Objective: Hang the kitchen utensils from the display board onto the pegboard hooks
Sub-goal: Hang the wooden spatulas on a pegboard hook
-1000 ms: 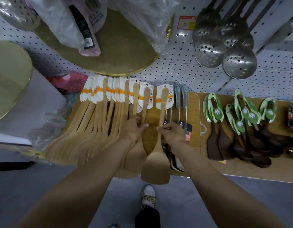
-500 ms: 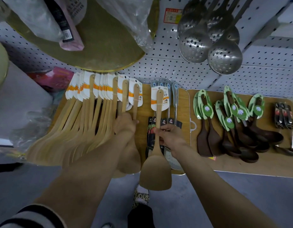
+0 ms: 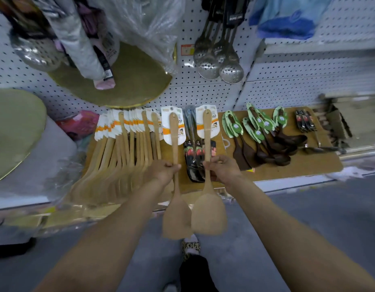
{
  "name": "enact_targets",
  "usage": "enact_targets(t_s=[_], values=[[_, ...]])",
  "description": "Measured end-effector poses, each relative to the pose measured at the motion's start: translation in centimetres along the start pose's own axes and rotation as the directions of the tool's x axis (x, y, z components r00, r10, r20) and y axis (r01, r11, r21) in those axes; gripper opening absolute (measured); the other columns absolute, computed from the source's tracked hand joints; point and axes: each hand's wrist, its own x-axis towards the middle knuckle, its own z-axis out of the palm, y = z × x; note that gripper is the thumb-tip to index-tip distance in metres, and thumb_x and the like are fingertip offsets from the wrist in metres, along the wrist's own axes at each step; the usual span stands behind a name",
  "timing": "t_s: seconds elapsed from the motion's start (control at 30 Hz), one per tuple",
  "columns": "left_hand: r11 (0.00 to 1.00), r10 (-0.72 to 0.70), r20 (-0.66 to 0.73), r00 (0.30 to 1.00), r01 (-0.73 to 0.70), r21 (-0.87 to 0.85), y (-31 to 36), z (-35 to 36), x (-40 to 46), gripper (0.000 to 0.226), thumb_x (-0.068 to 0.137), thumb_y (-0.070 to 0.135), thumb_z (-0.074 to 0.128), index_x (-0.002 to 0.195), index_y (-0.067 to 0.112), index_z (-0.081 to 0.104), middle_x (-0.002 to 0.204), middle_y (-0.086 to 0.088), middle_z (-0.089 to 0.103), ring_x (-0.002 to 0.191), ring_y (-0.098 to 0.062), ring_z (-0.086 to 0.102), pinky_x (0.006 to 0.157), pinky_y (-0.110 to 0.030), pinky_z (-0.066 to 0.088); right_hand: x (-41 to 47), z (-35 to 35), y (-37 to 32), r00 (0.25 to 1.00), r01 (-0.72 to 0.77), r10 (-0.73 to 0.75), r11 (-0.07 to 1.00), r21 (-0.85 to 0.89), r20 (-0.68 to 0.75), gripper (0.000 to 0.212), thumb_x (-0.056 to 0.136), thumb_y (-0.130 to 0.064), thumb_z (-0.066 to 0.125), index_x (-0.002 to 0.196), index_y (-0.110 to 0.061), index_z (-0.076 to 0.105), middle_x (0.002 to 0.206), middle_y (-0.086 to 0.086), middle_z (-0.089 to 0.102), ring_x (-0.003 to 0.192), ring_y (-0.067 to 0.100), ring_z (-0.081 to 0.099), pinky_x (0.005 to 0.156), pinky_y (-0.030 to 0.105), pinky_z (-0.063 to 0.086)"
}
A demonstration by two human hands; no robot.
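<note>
Now lifted clear of the row: two wooden spatulas, one per hand, where a second ago only the right one was raised and the left hand was still reaching among the fanned stack. Left hand (image 3: 164, 170) curled round the handle of the left wooden spatula (image 3: 175, 186), gripping at mid-length. Right hand (image 3: 221, 167) likewise wrapped round the handle of the right wooden spatula (image 3: 208, 182). Both held upright side by side, blades down and nearly touching, white-and-orange header cards (image 3: 172, 125) at the top, each with a hang hole at the upper end.

Still lying on the wooden display board (image 3: 294, 165): the fanned stack of wooden spatulas (image 3: 119, 157) to the left, black packaged utensils (image 3: 195, 157) between the two raised handles, dark spoons with green cards (image 3: 264, 140) to the right. Behind, the white pegboard (image 3: 203, 95), with perforated metal skimmers (image 3: 218, 62) already hanging from a hook above.

Meaning for the task: pickup of this pair looks done, hanging not yet begun. Likely next a raise toward a free hook, card holes leading; which hook is free cannot be told from here. Risk worth noting: thin card holes may tear or miss the hook tip with each spatula handled one-handed.
</note>
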Motion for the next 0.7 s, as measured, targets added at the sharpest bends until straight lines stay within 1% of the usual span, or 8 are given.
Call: enact_targets(t_s=[0.1, 0.2, 0.27, 0.4, 0.5, 0.57, 0.63, 0.7], values=[[0.990, 0.058, 0.044, 0.997, -0.052, -0.131, 0.5, 0.4, -4.5, 0.029, 0.085, 0.034, 0.074, 0.068, 0.014, 0.062, 0.074, 0.002, 0.062, 0.078, -0.020, 0.058, 0.075, -0.032, 0.047, -4.6, -1.9, 0.7, 0.999, 0.013, -0.011, 0.998, 0.067, -0.044, 0.025, 0.086, -0.007, 0.077, 0.080, -0.012, 0.053, 0.081, 0.014, 0.065, 0.068, 0.024, 0.061, 0.067, 0.040, 0.056], [0.973, 0.120, 0.095, 0.988, -0.098, -0.211, 1.9, 0.9, -8.3, 0.023, 0.084, 0.028, 0.076, 0.069, 0.014, 0.065, 0.080, 0.002, 0.067, 0.082, -0.017, 0.061, 0.083, -0.034, 0.050, -8.2, -4.5, 1.4, 0.993, 0.051, -0.042, 0.996, 0.079, -0.112, 0.028, 0.084, -0.007, 0.079, 0.074, -0.014, 0.054, 0.079, 0.014, 0.066, 0.073, 0.027, 0.062, 0.079, 0.051, 0.058], [0.964, 0.182, 0.133, 0.974, -0.150, -0.221, 3.2, 1.6, -10.2, 0.019, 0.085, 0.027, 0.076, 0.080, 0.009, 0.071, 0.088, 0.000, 0.070, 0.086, -0.017, 0.063, 0.081, -0.032, 0.050, -10.2, -6.6, 1.6, 0.985, 0.086, -0.073, 0.994, 0.074, -0.158, 0.027, 0.082, -0.010, 0.081, 0.072, -0.015, 0.056, 0.081, 0.015, 0.067, 0.077, 0.029, 0.063, 0.083, 0.059, 0.058], [0.942, 0.300, 0.187, 0.936, -0.260, -0.210, 6.3, 4.2, -12.9, 0.023, 0.087, 0.019, 0.074, 0.090, -0.003, 0.070, 0.092, -0.004, 0.073, 0.071, -0.009, 0.063, 0.056, -0.020, 0.051, -13.2, -11.4, 1.4, 0.960, 0.162, -0.129, 0.979, 0.120, -0.248, 0.020, 0.086, -0.008, 0.077, 0.078, -0.013, 0.060, 0.077, 0.010, 0.066, 0.072, 0.027, 0.061, 0.072, 0.047, 0.056], [0.930, 0.354, 0.233, 0.906, -0.315, -0.189, 9.4, 7.4, -14.7, 0.019, 0.086, 0.019, 0.075, 0.080, 0.002, 0.066, 0.093, -0.012, 0.075, 0.072, -0.019, 0.070, 0.060, -0.026, 0.058, -14.5, -16.0, 1.4, 0.932, 0.229, -0.173, 0.963, 0.145, -0.319, 0.011, 0.086, -0.006, 0.077, 0.091, -0.012, 0.069, 0.075, 0.006, 0.068, 0.073, 0.026, 0.061, 0.071, 0.044, 0.054], [0.919, 0.387, 0.262, 0.884, -0.346, -0.189, 12.0, 9.8, -16.2, 0.020, 0.086, 0.018, 0.075, 0.073, 0.010, 0.061, 0.088, -0.008, 0.074, 0.069, -0.015, 0.068, 0.057, -0.024, 0.056, -14.8, -19.4, 1.5, 0.911, 0.257, -0.186, 0.954, 0.155, -0.368, 0.013, 0.086, -0.005, 0.077, 0.095, -0.012, 0.070, 0.076, 0.005, 0.067, 0.073, 0.025, 0.061, 0.074, 0.045, 0.056], [0.901, 0.429, 0.295, 0.854, -0.382, -0.204, 15.0, 12.6, -17.6, 0.017, 0.086, 0.015, 0.074, 0.076, 0.009, 0.061, 0.085, -0.007, 0.073, 0.070, -0.013, 0.068, 0.056, -0.022, 0.056, -14.9, -23.4, 1.3, 0.891, 0.285, -0.193, 0.943, 0.173, -0.412, 0.012, 0.086, -0.007, 0.077, 0.094, -0.015, 0.070, 0.080, 0.005, 0.067, 0.075, 0.023, 0.063, 0.077, 0.046, 0.058], [0.884, 0.465, 0.307, 0.830, -0.412, -0.222, 18.3, 15.8, -18.8, 0.014, 0.086, 0.013, 0.073, 0.081, 0.006, 0.062, 0.084, -0.008, 0.072, 0.074, -0.015, 0.070, 0.058, -0.024, 0.056, -14.7, -27.9, 1.2, 0.870, 0.325, -0.208, 0.923, 0.203, -0.448, 0.009, 0.088, -0.008, 0.075, 0.090, -0.015, 0.069, 0.078, 0.005, 0.065, 0.072, 0.023, 0.062, 0.072, 0.042, 0.058]])
